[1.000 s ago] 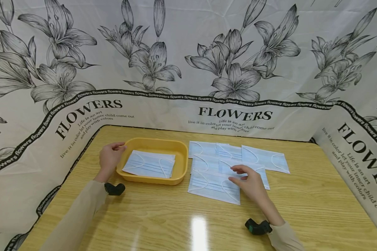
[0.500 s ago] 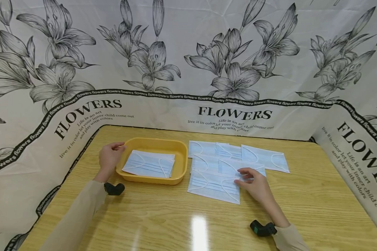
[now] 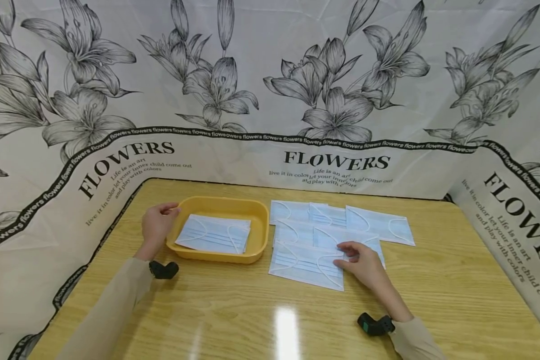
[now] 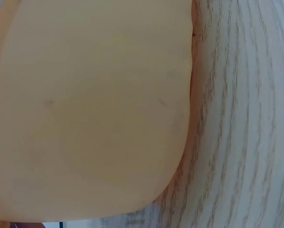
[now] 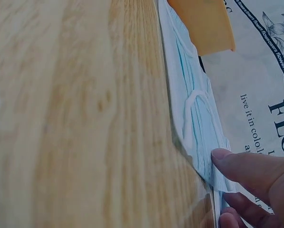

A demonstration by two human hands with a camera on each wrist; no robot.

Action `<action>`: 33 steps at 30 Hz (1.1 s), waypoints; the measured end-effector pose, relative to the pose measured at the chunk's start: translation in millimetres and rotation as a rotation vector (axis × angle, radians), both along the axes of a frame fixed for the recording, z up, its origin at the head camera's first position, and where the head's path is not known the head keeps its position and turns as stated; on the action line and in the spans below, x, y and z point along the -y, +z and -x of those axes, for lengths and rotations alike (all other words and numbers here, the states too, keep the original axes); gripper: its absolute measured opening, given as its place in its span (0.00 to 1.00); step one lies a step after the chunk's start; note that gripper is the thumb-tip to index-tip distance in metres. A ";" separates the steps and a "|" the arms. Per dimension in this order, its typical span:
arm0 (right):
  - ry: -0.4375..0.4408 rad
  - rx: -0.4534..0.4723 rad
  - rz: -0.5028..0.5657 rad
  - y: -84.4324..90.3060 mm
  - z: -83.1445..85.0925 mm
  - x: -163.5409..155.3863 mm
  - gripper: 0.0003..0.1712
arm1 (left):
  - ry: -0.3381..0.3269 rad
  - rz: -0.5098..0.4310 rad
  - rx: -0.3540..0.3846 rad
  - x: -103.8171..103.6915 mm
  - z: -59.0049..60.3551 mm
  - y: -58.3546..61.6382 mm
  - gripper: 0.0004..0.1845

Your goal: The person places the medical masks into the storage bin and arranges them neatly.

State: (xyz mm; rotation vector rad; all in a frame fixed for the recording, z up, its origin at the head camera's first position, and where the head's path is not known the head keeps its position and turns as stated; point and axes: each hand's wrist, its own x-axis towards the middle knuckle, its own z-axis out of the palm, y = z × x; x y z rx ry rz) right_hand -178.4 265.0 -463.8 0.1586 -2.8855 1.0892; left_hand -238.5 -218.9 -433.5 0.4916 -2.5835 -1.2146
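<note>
A yellow tray (image 3: 262, 220) sits left of centre on the wooden table, with one pale blue face mask (image 3: 213, 234) lying flat in it. My left hand (image 3: 167, 214) grips the tray's near-left corner, fingers curled over the rim. The left wrist view shows only the tray wall (image 4: 94, 109) against the table. Several more masks lie overlapped to the right of the tray. My right hand (image 3: 348, 254) is at the right edge of the nearest mask (image 3: 303, 260). In the right wrist view the thumb (image 5: 237, 164) lies on that mask (image 5: 196, 114) with fingers under its edge, pinching it.
A flower-printed cloth screen (image 3: 337, 162) walls the table at the back and both sides. Bare wooden tabletop (image 3: 252, 320) stretches in front of the tray and masks. A single mask (image 3: 380, 226) lies furthest right. The tray's corner (image 5: 203, 23) shows beyond the masks.
My right hand has slid from on top of the masks to the right edge of the nearest one and closed on it. The left hand and tray have not moved.
</note>
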 end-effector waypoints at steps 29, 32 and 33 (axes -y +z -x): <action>-0.042 -0.021 0.130 -5.4 -1.5 -4.3 0.12 | 0.003 0.006 0.001 -0.2 2.0 -0.9 0.15; -0.052 -0.038 0.168 -5.3 -1.6 -4.1 0.12 | 0.011 0.007 0.003 0.0 1.7 -0.1 0.15; -0.063 -0.052 0.178 -5.3 -1.9 -4.3 0.12 | 0.013 0.009 0.005 -0.5 1.5 0.4 0.15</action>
